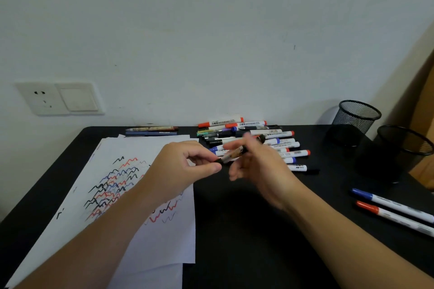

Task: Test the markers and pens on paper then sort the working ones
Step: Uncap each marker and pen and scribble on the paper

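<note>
1. Head view: a person's 2 bare hands meet above a black table [246, 230], close to the right edge of the paper.
2. The left hand [185, 166] pinches the dark end of a pen [232, 155] between its thumb and fingers. The other fingers are curled in.
3. The right hand [256, 162] is blurry. Its thumb and first finger hold the other end of the same pen. Its lower fingers look loose and spread out.
4. The pen has a clear middle and dark ends. It is up in the air, tilted, with its right end higher.
5. White paper [164, 241] lies on the left part of the table, under the left arm. It is covered with wavy scribbles [112, 185] in black, red and blue.
6. A pile of markers and pens [253, 138] lies at the back of the table, behind the hands. Many have white bodies with red, blue or black caps.
7. 2 dark pens [151, 131] lie side by side near the wall, just past the top of the paper.
8. On the right, a blue marker [389, 204] and a red marker [394, 217] lie next to each other, well apart from the pile.
9. 2 black mesh cups stand at the back right. The far cup [355, 117] is by the wall. The near cup [404, 148] is just beside it.
10. A wall socket [60, 98] is on the wall to the left.
</note>
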